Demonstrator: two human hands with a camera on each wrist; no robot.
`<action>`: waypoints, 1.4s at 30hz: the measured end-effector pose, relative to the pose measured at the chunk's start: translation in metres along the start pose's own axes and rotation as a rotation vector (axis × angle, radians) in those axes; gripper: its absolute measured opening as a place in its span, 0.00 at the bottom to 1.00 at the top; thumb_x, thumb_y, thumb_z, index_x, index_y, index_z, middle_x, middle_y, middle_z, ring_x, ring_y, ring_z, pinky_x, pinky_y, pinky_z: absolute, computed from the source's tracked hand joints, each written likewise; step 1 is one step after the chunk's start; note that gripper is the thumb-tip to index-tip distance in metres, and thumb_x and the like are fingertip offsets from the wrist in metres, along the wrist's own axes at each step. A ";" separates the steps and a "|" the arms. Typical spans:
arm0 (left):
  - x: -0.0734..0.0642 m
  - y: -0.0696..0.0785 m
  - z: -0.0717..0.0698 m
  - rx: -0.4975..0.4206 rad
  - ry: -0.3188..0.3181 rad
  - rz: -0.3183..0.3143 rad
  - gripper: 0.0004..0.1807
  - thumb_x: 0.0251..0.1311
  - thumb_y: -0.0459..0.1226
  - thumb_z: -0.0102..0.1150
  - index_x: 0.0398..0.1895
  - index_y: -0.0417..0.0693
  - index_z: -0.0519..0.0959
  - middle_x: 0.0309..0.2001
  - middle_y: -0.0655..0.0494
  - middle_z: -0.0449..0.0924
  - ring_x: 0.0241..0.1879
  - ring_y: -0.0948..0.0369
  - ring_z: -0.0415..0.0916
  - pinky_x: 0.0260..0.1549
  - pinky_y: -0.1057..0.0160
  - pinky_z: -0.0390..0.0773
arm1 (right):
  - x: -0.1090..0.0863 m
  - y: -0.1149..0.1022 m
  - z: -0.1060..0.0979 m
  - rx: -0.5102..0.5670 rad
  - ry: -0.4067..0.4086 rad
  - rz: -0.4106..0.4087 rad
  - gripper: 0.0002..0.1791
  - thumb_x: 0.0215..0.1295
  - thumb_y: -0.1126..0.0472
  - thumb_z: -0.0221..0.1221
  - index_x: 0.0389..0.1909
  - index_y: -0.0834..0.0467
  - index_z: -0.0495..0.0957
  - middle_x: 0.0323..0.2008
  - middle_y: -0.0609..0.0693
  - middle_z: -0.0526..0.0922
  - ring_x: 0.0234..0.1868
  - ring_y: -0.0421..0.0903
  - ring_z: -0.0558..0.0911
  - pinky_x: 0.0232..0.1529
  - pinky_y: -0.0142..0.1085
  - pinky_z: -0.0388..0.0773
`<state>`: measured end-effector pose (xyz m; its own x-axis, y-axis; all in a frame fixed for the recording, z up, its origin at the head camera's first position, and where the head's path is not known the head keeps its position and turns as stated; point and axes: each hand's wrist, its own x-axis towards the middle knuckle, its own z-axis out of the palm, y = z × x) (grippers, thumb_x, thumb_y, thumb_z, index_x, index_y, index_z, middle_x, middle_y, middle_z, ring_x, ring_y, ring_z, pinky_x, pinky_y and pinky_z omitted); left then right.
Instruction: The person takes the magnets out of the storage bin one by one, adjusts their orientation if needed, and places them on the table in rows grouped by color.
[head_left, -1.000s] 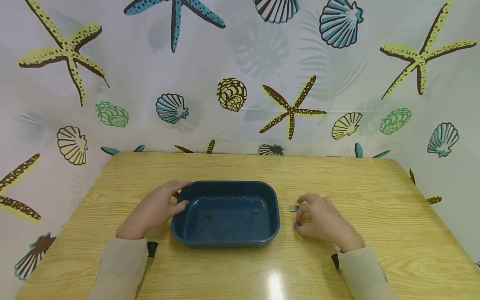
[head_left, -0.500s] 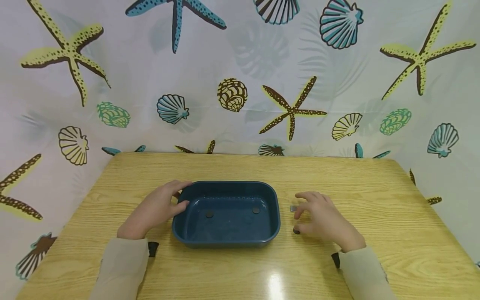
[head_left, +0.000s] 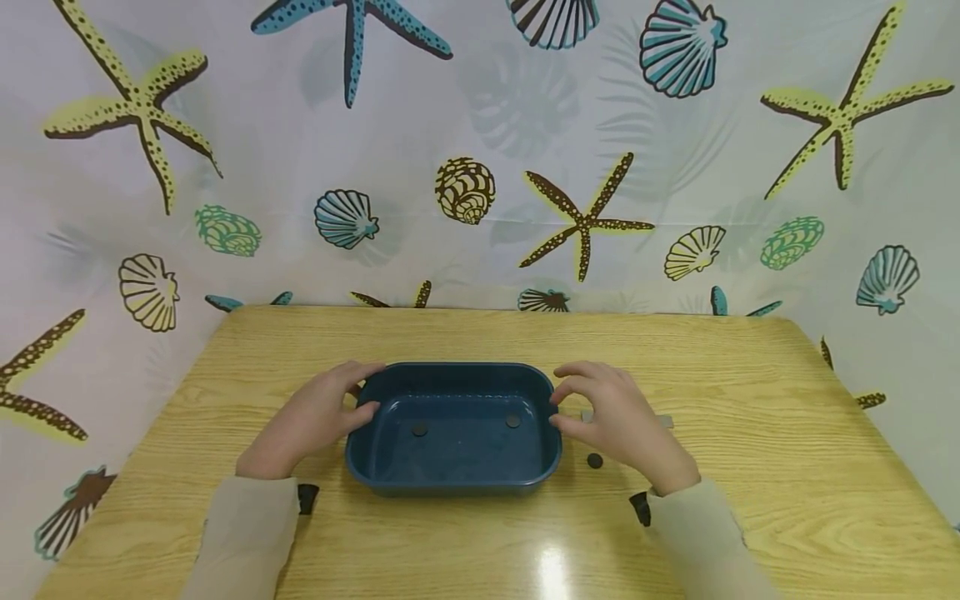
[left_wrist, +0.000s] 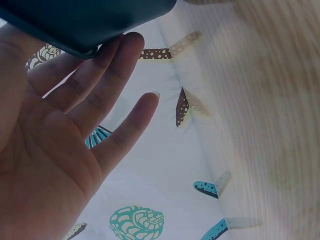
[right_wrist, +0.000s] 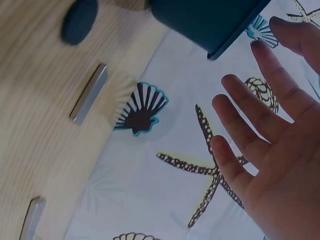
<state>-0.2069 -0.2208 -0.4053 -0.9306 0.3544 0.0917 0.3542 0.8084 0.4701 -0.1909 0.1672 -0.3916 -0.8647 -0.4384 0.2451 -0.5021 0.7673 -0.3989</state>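
A dark blue plastic tub (head_left: 457,454) with rounded corners stands on the table, holding two small dark discs, a left disc (head_left: 419,429) and a right disc (head_left: 513,422). My left hand (head_left: 318,421) grips the tub's left end, thumb over the rim and fingers along the outer wall. At the right end, my right hand (head_left: 607,414) has its thumb and fingertips right at the rim, fingers spread and gently bent. A loose dark disc (head_left: 595,460) lies on the wood beside the tub. Two flat silver bars, a nearer bar (right_wrist: 89,94) and a farther bar (right_wrist: 32,220), lie near it.
The wooden table (head_left: 420,550) reaches back to a white cloth (head_left: 420,267) printed with shells and starfish, which also hangs along both sides. Each wrist wears a black strap, the left strap (head_left: 307,498) and the right strap (head_left: 641,507) showing below the sleeves.
My right hand has let go of the disc, leaving it on the table, and moved left to the tub's right rim. Both silver bars now show. My left hand stays at the tub.
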 end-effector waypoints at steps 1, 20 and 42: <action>0.000 0.000 0.000 0.001 0.001 0.000 0.29 0.66 0.33 0.64 0.70 0.38 0.73 0.61 0.40 0.81 0.49 0.48 0.82 0.40 0.57 0.83 | 0.002 -0.002 0.001 -0.004 -0.006 -0.001 0.07 0.63 0.54 0.71 0.39 0.50 0.86 0.64 0.54 0.82 0.68 0.59 0.77 0.68 0.63 0.67; 0.000 -0.003 0.003 0.001 0.006 0.018 0.28 0.66 0.32 0.65 0.69 0.37 0.73 0.59 0.40 0.82 0.49 0.49 0.82 0.41 0.55 0.83 | 0.039 -0.015 0.029 -0.089 -0.177 0.051 0.16 0.63 0.50 0.72 0.48 0.52 0.87 0.73 0.56 0.72 0.75 0.59 0.69 0.73 0.60 0.65; -0.001 -0.002 0.001 0.005 0.012 0.017 0.28 0.66 0.33 0.64 0.69 0.37 0.74 0.56 0.42 0.82 0.49 0.49 0.82 0.42 0.54 0.84 | 0.054 -0.026 0.055 -0.102 -0.213 0.271 0.10 0.53 0.49 0.78 0.35 0.43 0.90 0.74 0.56 0.69 0.73 0.62 0.69 0.70 0.62 0.65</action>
<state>-0.2070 -0.2223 -0.4074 -0.9253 0.3629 0.1103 0.3708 0.8047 0.4636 -0.2257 0.0979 -0.4168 -0.9550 -0.2921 -0.0510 -0.2598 0.9071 -0.3312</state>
